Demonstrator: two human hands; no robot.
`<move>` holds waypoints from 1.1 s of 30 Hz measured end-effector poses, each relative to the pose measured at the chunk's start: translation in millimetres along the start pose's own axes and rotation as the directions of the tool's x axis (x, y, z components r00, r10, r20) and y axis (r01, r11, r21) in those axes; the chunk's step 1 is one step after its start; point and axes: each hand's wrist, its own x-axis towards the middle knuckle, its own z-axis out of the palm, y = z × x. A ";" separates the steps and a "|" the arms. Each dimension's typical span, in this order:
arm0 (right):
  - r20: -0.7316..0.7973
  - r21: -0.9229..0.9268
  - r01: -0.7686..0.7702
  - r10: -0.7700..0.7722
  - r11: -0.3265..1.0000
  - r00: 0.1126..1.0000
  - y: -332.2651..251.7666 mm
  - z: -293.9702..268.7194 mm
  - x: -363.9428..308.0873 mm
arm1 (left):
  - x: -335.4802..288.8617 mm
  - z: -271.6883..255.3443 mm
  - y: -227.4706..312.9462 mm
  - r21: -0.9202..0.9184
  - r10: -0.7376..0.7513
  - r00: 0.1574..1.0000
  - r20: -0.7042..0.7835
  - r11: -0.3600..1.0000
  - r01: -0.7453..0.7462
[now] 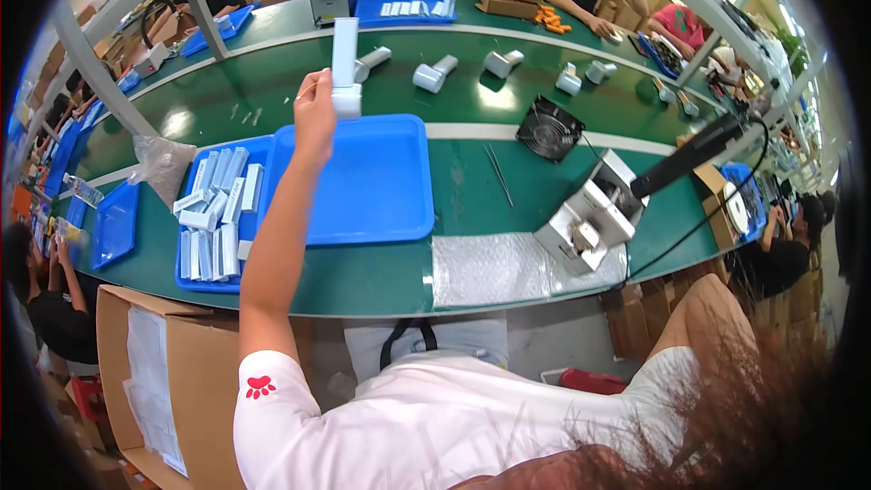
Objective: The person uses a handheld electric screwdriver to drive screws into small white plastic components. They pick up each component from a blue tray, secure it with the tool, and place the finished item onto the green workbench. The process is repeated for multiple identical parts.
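Observation:
My left hand (pixel 315 109) is raised over the far end of the blue tray, its fingers closed round a pale blue-white handheld device (pixel 345 59). The device stands upright, with a long rectangular handle pointing up and a rounded head near my fingers. Under my forearm lies the shallow blue tray (pixel 381 177), and left of it another blue tray (pixel 266 150) holds several pale rectangular casings (pixel 218 181). My right arm is bent at the right, its elbow up; hair and the picture's edge hide the right hand.
Several similar devices (pixel 435 74) lie on the green conveyor (pixel 508 100) beyond. Right of the tray are tweezers (pixel 498 175), a black fan (pixel 550 129), a white fixture (pixel 590 218) with a black arm, and bubble wrap (pixel 490 269). A cardboard box (pixel 204 381) stands lower left. Other people work around.

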 end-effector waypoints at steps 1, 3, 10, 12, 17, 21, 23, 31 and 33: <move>-0.027 -0.022 -0.005 0.005 1.000 1.000 -5.1 1.8 -8.5 | -15.2 10.1 1.0 -0.021 -0.011 0.999 0.045 1.000 0.012; -0.074 -0.066 -0.020 0.015 0.998 0.997 -16.7 3.6 -25.2 | -43.9 25.2 0.3 -0.086 -0.065 0.987 0.145 0.993 0.078; -0.147 -0.203 0.072 -0.103 0.977 0.984 -54.2 -23.9 -75.4 | -125.0 42.9 -5.9 -0.054 -0.187 0.947 0.261 0.977 0.207; -0.148 -0.254 0.101 -0.142 0.962 0.979 -66.8 -49.1 -81.0 | -139.9 47.0 -9.8 0.000 -0.180 0.936 0.303 0.982 0.189; -0.083 -0.419 -0.013 -0.024 0.908 0.996 -45.0 -147.8 -23.9 | -168.8 48.4 -18.1 0.054 -0.193 0.926 0.324 0.981 0.185; -0.275 -0.881 -0.393 0.390 0.265 0.879 19.0 -111.2 23.2 | -179.2 60.9 -34.3 -0.033 -0.188 0.943 0.274 0.978 0.205; -0.264 -0.644 -0.400 0.301 0.652 0.916 46.4 -79.3 14.2 | -189.3 58.9 -35.0 -0.039 -0.186 0.955 0.233 0.979 0.200; -0.984 -0.175 -0.108 -0.178 0.979 -0.020 104.4 -72.9 -48.6 | -245.1 69.5 -71.3 -0.014 -0.135 0.932 0.338 0.989 0.148; -0.925 -0.343 -0.106 -0.355 0.933 -0.135 80.8 -82.0 -7.4 | -254.3 79.9 -76.2 0.060 -0.090 0.934 0.345 0.995 0.074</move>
